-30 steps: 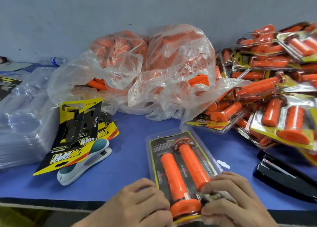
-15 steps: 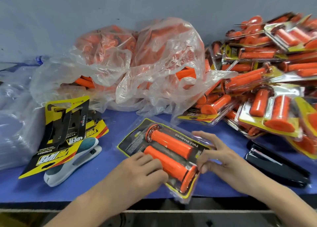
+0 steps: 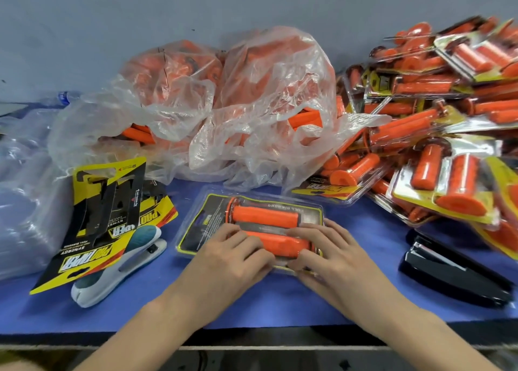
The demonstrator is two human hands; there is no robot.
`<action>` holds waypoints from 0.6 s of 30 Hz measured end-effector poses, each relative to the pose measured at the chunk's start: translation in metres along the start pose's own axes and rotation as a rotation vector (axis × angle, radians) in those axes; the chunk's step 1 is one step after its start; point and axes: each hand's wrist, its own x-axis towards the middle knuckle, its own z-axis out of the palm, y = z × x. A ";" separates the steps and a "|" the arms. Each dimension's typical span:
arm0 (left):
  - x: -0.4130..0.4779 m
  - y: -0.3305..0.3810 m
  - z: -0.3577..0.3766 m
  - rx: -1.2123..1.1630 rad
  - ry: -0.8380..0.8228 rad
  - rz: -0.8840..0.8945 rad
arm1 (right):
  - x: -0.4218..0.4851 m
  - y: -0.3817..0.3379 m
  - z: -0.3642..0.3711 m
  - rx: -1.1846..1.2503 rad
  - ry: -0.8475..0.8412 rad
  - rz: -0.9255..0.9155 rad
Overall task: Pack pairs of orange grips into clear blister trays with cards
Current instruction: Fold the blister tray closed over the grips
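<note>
My left hand [image 3: 235,254] and right hand [image 3: 332,255] pinch the near edge of the clear plastic blister tray [image 3: 204,226], fingers curled over its nearer orange rubber grip [image 3: 280,243], lying crosswise on the blue table [image 3: 280,300].

One head-worn wide-angle view, set above the near edge of the blue table [image 3: 280,303], facing forward and down — close over the blister tray [image 3: 200,230] at frame centre, grey wall [image 3: 252,6] rising behind the tray, table edge crossing below the tray
</note>
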 end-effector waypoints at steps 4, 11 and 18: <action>-0.012 -0.025 -0.009 0.032 -0.022 -0.052 | -0.004 0.010 -0.006 0.044 0.021 0.054; -0.030 -0.032 -0.012 0.037 -0.071 -0.127 | 0.007 0.002 -0.004 0.114 -0.117 -0.010; -0.053 -0.051 -0.039 0.131 -0.149 -0.375 | 0.019 -0.005 -0.001 0.171 -0.159 0.049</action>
